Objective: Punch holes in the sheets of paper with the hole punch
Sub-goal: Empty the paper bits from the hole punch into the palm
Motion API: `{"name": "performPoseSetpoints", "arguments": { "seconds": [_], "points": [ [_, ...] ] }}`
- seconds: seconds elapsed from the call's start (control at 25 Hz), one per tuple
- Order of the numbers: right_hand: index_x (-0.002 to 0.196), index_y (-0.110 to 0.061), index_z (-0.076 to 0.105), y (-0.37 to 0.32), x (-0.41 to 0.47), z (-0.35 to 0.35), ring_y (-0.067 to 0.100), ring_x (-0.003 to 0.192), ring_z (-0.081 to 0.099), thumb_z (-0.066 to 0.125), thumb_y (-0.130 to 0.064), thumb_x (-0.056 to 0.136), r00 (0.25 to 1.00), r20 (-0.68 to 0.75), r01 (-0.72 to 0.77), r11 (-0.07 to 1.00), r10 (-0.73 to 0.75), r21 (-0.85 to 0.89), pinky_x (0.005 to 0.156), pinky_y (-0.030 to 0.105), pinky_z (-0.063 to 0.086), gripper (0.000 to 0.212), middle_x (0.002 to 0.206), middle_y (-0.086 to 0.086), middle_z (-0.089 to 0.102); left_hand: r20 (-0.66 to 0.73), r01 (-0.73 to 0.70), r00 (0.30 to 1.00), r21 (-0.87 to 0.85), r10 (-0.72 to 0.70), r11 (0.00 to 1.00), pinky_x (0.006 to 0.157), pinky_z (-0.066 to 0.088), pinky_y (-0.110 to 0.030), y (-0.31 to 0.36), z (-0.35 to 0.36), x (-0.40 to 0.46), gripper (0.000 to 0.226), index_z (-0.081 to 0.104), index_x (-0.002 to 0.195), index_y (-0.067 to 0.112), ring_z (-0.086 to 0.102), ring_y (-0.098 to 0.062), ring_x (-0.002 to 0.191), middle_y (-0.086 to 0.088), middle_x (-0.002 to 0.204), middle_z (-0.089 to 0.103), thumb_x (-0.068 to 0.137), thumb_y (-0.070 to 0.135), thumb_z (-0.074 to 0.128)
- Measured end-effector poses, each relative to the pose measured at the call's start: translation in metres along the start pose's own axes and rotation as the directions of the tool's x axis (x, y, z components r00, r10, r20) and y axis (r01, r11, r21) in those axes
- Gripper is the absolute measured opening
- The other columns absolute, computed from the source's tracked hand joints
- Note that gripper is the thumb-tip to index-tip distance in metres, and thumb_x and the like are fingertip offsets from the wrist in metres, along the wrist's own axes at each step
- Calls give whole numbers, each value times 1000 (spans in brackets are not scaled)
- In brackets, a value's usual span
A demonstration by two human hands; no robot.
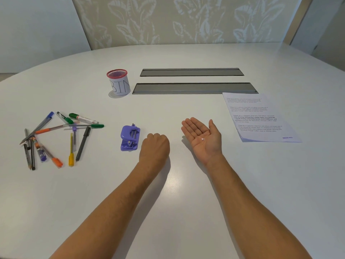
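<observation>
On the white table (186, 184): hole punch (130, 138) beside the fisted left hand (155, 146).
The right hand (202, 136) lies palm-up, fingers together, cradling tiny paper dots (202, 139); sheets of paper (259, 117) sit right, pens (59, 135) left, bin cup (119, 82) behind.

One purple hole punch (130, 138) lies on the white table (186, 202). One stack of printed sheets (260, 117) is present; the number of sheets in it cannot be told. One red-rimmed mesh cup labelled BIN (119, 82) stands there. Two grey recessed slots (192, 72) run across the table. Roughly a dozen pens, markers and pencils (56, 135) lie scattered in one heap. Two hands show, the left hand (155, 146) and the right hand (202, 136), whose palm carries two tiny paper dots (202, 139).
</observation>
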State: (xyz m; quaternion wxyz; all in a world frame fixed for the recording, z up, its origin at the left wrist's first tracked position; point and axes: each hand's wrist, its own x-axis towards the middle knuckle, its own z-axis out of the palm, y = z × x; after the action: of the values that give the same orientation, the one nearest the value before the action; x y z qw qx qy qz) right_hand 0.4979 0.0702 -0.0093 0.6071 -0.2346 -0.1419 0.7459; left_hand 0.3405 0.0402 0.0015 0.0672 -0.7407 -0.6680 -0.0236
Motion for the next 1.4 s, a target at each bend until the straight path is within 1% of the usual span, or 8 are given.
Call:
{"name": "performPoseSetpoints", "arguments": {
  "seconds": [0.28,0.4,0.52,0.68,0.92,1.04,1.28,1.4],
  "points": [
    [129,9,53,2,-1,2,39,115,63,37,-42,103,1000,-12,-2,1000,2,2,98,47,51,60,126,27,63,8,1,1000,-6,-1,1000,73,34,-29,1,7,-2,15,54,102,4,46,-22,85,-12,104,61,98,9,41],
    [129,9,53,3,-1,2,39,115,63,37,-42,103,1000,-19,-3,1000,3,1,100,47,50,59,125,27,63,64,17,998,-240,-1,971,73,37,-32,-2,5,2,17,55,103,2,54,-29,94,-15,104,61,97,17,50],
    [127,9,54,4,-2,3,39,115,63,37,-42,103,1000,-20,-2,1000,3,4,98,46,52,59,126,27,63,21,29,1000,-577,-21,816,68,39,-28,8,-4,4,12,54,96,6,54,-24,83,-9,93,59,97,18,51],
    [123,4,60,3,-4,3,31,111,67,36,-43,103,999,-52,3,998,-7,-65,87,35,57,57,123,22,67,-84,-68,996,-766,5,640,60,40,-18,33,-27,9,17,52,89,15,52,-7,71,9,78,54,100,22,42],
    [128,0,60,1,-3,1,26,107,69,29,-47,103,998,-56,5,993,-11,-114,78,30,58,61,119,16,70,-128,-115,992,-797,19,593,58,41,-19,54,-39,16,27,55,72,28,56,-6,69,12,74,58,96,16,51],
    [128,0,60,2,-2,2,27,109,68,28,-48,103,999,-51,11,994,-16,-109,83,32,58,63,121,17,69,-130,-114,991,-800,14,590,63,48,-24,54,-34,18,14,62,82,20,61,-13,76,3,83,65,93,16,56],
    [127,4,58,2,-2,4,31,103,70,29,-47,103,1000,-13,19,998,-20,-57,80,33,59,63,113,20,71,-264,-213,965,-796,-9,566,67,43,-5,42,-38,17,29,64,76,39,59,6,78,22,77,61,85,11,67],
    [129,5,56,4,-2,6,36,113,65,35,-47,102,1000,-4,6,1000,-6,-15,92,40,56,62,126,24,64,-299,-192,951,-763,-74,617,76,45,-19,24,-38,20,10,69,96,18,59,-7,85,4,94,66,90,24,64]
  ]
}}
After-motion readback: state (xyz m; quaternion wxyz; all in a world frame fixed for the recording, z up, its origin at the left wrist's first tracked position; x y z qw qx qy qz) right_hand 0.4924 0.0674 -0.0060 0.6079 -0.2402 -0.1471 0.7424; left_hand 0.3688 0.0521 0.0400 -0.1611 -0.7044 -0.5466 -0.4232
